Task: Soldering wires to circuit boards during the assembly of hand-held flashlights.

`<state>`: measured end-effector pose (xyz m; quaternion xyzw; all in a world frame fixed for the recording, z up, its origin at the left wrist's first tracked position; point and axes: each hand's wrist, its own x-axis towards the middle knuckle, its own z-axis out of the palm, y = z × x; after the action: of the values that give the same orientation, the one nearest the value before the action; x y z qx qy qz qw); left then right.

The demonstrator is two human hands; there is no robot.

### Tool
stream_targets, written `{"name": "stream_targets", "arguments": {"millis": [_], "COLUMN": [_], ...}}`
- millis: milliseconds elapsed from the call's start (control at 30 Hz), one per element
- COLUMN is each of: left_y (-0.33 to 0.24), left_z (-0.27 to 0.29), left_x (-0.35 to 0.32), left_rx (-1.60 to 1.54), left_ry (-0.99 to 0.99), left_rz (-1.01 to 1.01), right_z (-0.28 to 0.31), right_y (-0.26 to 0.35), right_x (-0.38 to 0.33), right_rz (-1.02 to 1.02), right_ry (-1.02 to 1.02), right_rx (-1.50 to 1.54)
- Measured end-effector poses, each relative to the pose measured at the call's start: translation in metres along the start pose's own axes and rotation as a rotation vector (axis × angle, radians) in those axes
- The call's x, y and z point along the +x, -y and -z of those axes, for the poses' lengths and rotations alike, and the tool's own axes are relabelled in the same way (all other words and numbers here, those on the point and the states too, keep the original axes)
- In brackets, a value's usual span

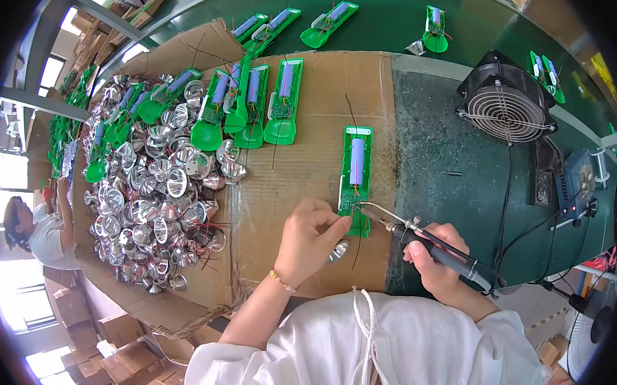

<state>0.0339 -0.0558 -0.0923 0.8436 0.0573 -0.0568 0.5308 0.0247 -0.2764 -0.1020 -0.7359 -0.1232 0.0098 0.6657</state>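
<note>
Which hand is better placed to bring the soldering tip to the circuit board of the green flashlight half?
The right hand. It grips the soldering iron, whose tip is at the lower end of the green flashlight half. The left hand pinches that lower end and carries no tool.

My counter (453,199) has a dark green top, with a flattened cardboard sheet (309,172) over its middle. At left a heap of silver reflector cups (153,199) lies on the cardboard; a black fan (509,98) stands upper right.
</note>
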Motion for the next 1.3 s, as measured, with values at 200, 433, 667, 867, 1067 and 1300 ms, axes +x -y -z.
{"name": "stream_targets", "arguments": {"millis": [200,433,667,867,1067,1300], "left_y": [0.001,0.0,0.0,-0.003,-0.002,-0.003], "left_z": [0.0,0.003,0.002,0.003,0.002,0.003], "left_x": [0.0,0.001,0.002,0.006,0.006,0.008], "left_rx": [-0.016,-0.009,-0.045,0.018,0.008,-0.011], "left_ry": [0.021,0.041,0.026,0.028,0.022,0.047], "left_rz": [0.015,0.022,0.029,0.028,0.03,0.036], "right_z": [-0.001,-0.003,-0.005,-0.012,-0.013,-0.014], "right_y": [-0.003,0.007,0.005,0.001,0.0,0.0], "right_x": [-0.005,-0.004,0.0,0.004,0.005,0.005], "right_rz": [-0.075,-0.106,-0.119,-0.155,-0.2,-0.205], "right_ry": [-0.02,-0.097,-0.066,-0.1,-0.084,-0.152], "right_rx": [0.063,0.131,0.147,0.165,0.184,0.249]}}
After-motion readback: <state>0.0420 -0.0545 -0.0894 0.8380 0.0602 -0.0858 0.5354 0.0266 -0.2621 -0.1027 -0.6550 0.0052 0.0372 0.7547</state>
